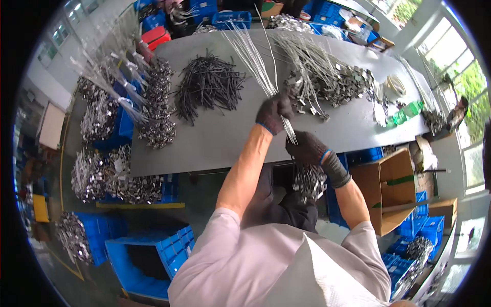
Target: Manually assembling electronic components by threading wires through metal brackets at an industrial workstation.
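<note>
Both my hands, in dark work gloves, are closed around one bundle of long thin silvery metal strips (249, 57), which look like steel cable ties. My left hand (275, 112) grips it midway, over the table's near part. Lower and to the right, my right hand (305, 147) holds the bundle close to its clustered metal ends (309, 181), which hang below the table edge. The loose strip ends fan out up and away to the left. One strip (267, 43) stands apart from the others.
On the grey table (204, 148) lie a pile of short black strips (210, 84) and a heap of silvery strips with metal heads (327, 71). A green bottle (406, 113) and a tape roll (394, 87) are at right. Blue crates (140, 261) and a cardboard box (383, 192) stand nearby.
</note>
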A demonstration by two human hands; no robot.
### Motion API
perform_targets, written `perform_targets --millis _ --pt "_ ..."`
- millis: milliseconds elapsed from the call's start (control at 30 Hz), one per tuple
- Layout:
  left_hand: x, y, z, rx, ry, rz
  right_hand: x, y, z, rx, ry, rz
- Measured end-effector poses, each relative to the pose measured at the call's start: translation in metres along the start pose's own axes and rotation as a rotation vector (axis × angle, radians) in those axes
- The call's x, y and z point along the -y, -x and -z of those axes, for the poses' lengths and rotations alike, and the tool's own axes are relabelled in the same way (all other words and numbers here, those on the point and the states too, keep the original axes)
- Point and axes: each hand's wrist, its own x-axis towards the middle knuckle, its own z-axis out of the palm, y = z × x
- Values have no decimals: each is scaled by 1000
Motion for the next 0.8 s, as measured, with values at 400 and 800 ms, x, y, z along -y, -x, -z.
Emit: perform_targets --millis 400,800 --pt "-20 -22 -122 -602 -1287 -804 -38 -2 55 -777 -143 96" --pt "-34 -56 -59 -901 -1139 -694 -453 91 174 -863 516 -692"
